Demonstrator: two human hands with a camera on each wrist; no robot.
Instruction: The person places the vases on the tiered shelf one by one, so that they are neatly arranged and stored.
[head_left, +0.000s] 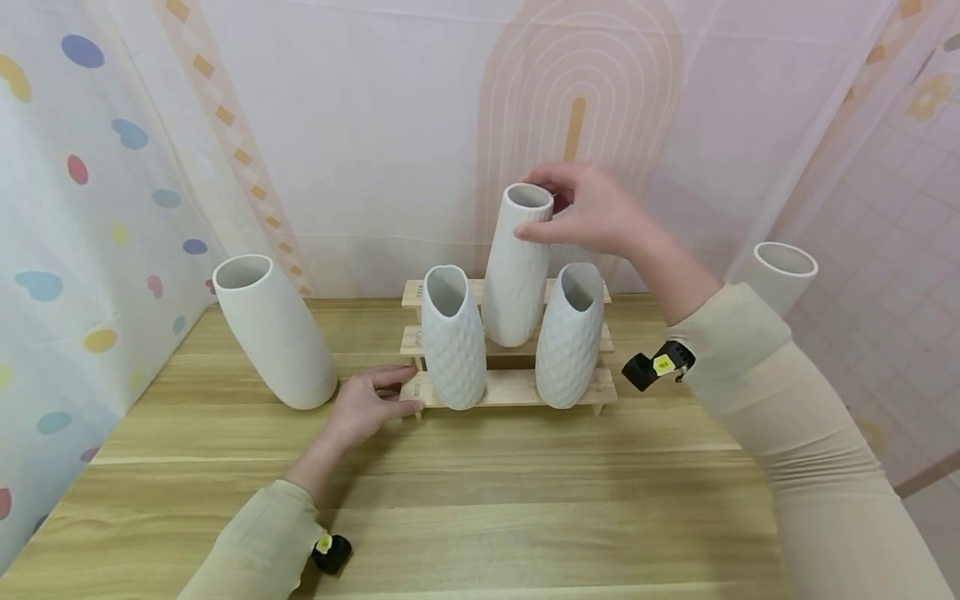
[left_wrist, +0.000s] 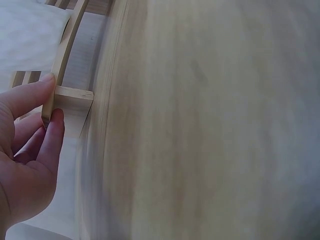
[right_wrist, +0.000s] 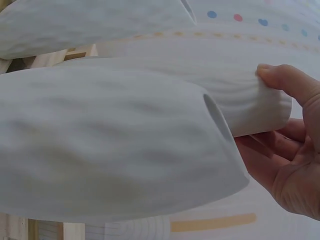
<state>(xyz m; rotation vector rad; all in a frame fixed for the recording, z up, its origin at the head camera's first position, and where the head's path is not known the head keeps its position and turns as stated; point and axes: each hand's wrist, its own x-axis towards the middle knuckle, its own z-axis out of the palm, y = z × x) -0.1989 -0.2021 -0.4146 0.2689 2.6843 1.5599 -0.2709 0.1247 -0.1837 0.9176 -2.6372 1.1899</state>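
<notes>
A three-step wooden rack [head_left: 510, 388] stands on the table. My left hand [head_left: 367, 407] pinches the left end of its lowest step, thumb above and fingers beneath the plank [left_wrist: 62, 55]. My right hand [head_left: 592, 212] grips a tall white vase [head_left: 517, 275] near its rim, thumb in front and fingers behind. That vase stands upright over the middle step; whether its base touches the rack cannot be seen clearly. Two white vases with dimpled sides and slanted mouths stand on the lowest step, one on the left [head_left: 455, 358] and one on the right [head_left: 570, 358].
A smooth white vase [head_left: 277, 333] stands on the table [head_left: 480, 517] left of the rack. Another white vase [head_left: 783, 275] is at the far right, partly hidden by my right sleeve. A patterned curtain [head_left: 375, 142] hangs behind the table.
</notes>
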